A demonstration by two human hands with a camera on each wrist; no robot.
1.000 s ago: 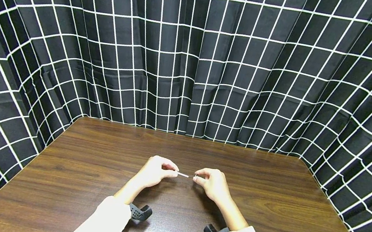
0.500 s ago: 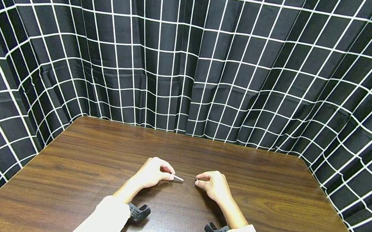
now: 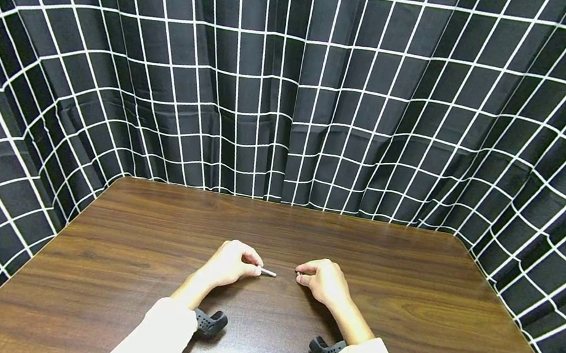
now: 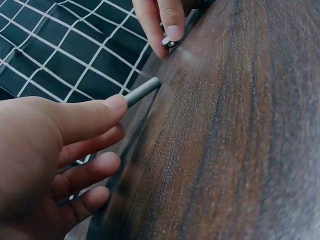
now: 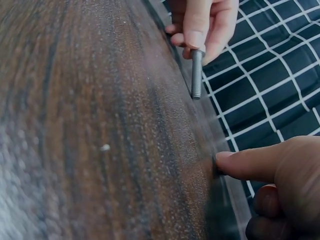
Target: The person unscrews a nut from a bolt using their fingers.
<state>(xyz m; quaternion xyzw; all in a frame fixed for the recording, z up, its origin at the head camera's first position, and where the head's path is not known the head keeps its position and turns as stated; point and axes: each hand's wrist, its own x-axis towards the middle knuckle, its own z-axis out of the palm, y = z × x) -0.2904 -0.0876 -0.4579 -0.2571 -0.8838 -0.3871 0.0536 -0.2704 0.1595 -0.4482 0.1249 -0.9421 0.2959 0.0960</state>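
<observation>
My left hand (image 3: 233, 263) pinches a grey metal bolt (image 4: 144, 91) near its head end, between thumb and fingers. In the right wrist view the bolt's threaded shank (image 5: 196, 80) sticks out from the fingertips. Facing it, my right hand (image 3: 324, 278) pinches a small metal nut (image 4: 167, 43) between thumb and forefinger. Most of the nut is covered by the fingertips, and in the right wrist view it is only a dark sliver. A short gap lies between the bolt's free end and the nut. Both hands are just above the table.
A brown wood-grain table (image 3: 274, 231) spreads under both hands. Black curtains (image 3: 299, 79) with a white grid surround its back and sides. Dark straps (image 3: 210, 322) sit at both wrists, below white sleeves (image 3: 152, 336).
My left hand has drawn the bolt a little to the left and nearer, tilting its free end downward. The gap to the nut has widened. My right hand has moved only slightly nearer.
</observation>
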